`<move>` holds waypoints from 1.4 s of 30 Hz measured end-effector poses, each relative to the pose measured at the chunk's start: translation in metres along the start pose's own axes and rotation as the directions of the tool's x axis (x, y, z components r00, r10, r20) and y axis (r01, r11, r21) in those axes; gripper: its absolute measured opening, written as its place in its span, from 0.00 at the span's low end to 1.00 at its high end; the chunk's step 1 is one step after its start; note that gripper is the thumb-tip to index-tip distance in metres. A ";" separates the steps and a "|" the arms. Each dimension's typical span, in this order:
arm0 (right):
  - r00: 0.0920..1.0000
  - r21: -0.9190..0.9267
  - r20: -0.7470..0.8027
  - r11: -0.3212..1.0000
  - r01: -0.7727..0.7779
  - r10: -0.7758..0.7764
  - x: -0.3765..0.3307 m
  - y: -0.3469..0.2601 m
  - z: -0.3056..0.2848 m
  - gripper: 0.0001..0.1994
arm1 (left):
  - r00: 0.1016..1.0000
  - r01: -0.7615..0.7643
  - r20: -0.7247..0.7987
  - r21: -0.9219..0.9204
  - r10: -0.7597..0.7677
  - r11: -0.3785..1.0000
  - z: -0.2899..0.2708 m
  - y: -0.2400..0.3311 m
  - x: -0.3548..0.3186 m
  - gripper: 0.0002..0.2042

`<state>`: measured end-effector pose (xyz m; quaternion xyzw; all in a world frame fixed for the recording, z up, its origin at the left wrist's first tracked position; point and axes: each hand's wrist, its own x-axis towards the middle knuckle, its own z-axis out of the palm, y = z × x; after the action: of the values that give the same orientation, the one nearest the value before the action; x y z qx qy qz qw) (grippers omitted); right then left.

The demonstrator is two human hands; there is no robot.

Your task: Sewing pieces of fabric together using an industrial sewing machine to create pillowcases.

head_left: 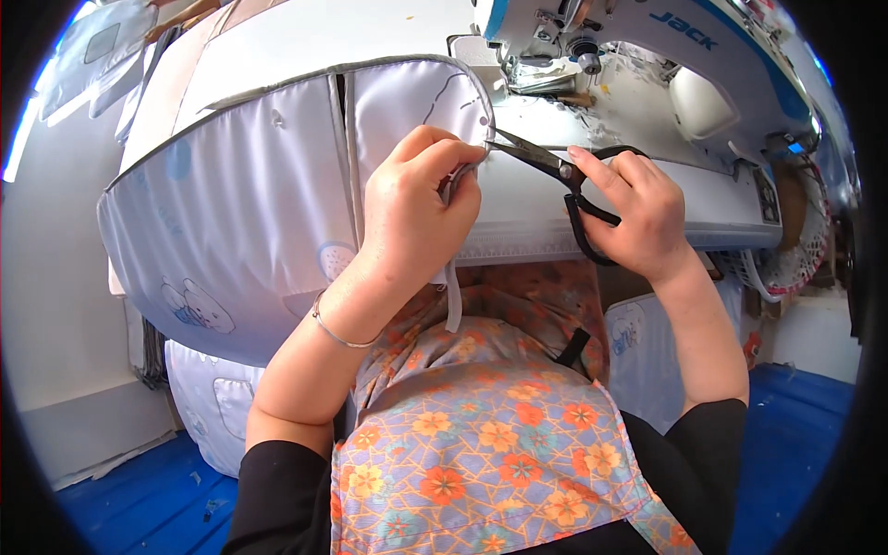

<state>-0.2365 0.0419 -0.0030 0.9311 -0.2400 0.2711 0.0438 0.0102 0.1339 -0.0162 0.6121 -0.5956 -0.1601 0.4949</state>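
Note:
My left hand point(421, 199) is closed in a pinch on the grey-bound edge of a pale lilac, satin-like fabric piece point(250, 185). The fabric carries printed bears and blue shapes, and it drapes off the table to the left. A loose grey strip point(453, 296) hangs below that hand. My right hand point(643, 208) grips black-handled scissors point(564, 173), fingers through the loops. Their blades are parted and point left, with the tips right at the fabric's bound edge beside my left fingers.
A white and blue sewing machine point(703, 55) stands at the back right of the white table point(629, 180). Thread scraps and small tools point(555, 85) lie by its needle area. More printed fabric point(217, 402) hangs below at left. A white basket point(800, 250) sits at far right.

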 end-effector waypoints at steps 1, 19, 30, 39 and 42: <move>1.000 -0.011 -0.008 1.000 0.024 -0.024 0.000 0.001 0.000 0.33 | 1.000 -0.020 0.001 0.012 0.020 1.000 0.000 0.000 -0.001 0.08; 0.990 0.056 0.086 0.992 -0.113 0.108 -0.009 0.018 -0.017 0.30 | 0.996 -0.076 0.028 0.696 0.079 0.714 -0.053 -0.044 0.011 0.37; 0.739 0.649 0.609 0.355 -0.673 0.289 0.068 -0.073 0.011 0.27 | 0.941 0.138 0.301 0.067 -0.152 0.988 -0.084 -0.060 0.017 0.18; 0.830 0.499 0.498 0.699 -0.512 0.253 0.060 -0.088 0.037 0.24 | 0.957 -0.078 0.290 0.302 -0.014 0.950 -0.165 -0.131 0.021 0.10; 0.888 0.441 0.431 0.822 -0.361 0.159 0.075 -0.098 0.018 0.25 | 0.970 -0.059 0.242 0.269 -0.009 0.961 -0.152 -0.128 0.016 0.07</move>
<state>-0.1258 0.0925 0.0257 0.9007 -0.2906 0.1450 -0.2886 0.2061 0.1571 -0.0421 0.6431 -0.6754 -0.1431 0.3314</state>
